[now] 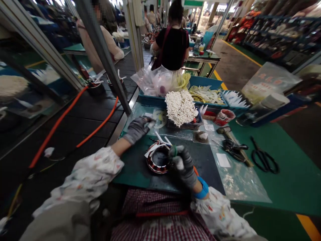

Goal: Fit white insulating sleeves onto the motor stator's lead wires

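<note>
Green workbench up front, factory floor stretching beyond, and the wound ring sits on the dark mat! Right hand curls at the ring's right edge, left hand half-bent beyond its left side; whether either grips anything, I can't tell. Past the ring, a white bundle; well to the ring's right, black scissors.

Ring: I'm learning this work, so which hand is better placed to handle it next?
Probably the right hand: it is at the ring, while the left hand is farther off.
</note>
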`<state>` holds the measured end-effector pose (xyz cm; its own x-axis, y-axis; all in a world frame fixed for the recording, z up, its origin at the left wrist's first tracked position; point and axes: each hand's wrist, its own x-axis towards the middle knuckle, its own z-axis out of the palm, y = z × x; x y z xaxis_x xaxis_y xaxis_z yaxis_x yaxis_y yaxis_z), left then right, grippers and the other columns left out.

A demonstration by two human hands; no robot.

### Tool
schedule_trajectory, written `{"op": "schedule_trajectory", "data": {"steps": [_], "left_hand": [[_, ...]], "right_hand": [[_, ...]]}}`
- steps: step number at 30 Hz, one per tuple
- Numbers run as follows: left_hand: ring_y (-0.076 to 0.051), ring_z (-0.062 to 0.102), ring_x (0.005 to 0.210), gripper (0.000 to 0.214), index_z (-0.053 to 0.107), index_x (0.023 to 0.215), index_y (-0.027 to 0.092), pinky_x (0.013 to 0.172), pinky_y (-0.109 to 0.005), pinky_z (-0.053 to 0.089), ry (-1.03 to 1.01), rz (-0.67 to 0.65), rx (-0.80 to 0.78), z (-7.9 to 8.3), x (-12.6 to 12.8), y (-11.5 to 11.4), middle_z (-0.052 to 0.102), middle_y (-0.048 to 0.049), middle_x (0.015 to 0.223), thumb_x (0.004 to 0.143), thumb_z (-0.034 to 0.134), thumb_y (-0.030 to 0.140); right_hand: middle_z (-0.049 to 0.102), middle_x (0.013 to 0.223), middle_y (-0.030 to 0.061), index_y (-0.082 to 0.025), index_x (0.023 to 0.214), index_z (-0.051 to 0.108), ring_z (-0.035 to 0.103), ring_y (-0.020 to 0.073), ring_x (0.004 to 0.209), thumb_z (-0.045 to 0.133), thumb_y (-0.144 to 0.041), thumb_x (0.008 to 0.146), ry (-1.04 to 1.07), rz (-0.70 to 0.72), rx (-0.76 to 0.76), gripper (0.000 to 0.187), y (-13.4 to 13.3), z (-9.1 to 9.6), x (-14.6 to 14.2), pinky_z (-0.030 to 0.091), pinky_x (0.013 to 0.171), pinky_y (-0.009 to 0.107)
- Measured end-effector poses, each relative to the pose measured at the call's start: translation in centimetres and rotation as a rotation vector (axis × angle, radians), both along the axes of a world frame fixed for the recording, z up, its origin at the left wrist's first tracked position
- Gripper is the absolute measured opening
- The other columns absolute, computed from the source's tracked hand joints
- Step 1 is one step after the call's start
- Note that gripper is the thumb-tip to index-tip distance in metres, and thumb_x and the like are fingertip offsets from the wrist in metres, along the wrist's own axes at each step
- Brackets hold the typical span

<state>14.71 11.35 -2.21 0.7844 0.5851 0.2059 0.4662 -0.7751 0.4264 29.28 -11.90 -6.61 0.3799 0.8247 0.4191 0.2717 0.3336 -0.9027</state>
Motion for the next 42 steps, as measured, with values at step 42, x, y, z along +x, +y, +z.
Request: {"op": "schedule_trajectory", "data": {"steps": [42], "left_hand": [[-0.033,0.066,0.123,0.045,0.073,0.143,0.022,0.115,-0.054,0.043,-0.006,-0.151,0.393,-1.4,-6.2,-16.8,0.078,-0.0121,0.131,0.100,0.065,0.032]], "right_hand": [[0.080,0.092,0.0007,-0.027,0.101,0.073,0.074,0.0212,0.082,0.074,-0.052,0.098,0.032,-0.062,-0.086,0.025,-1.1,0.7,0.8,0.064,0.080,0.037]]}}
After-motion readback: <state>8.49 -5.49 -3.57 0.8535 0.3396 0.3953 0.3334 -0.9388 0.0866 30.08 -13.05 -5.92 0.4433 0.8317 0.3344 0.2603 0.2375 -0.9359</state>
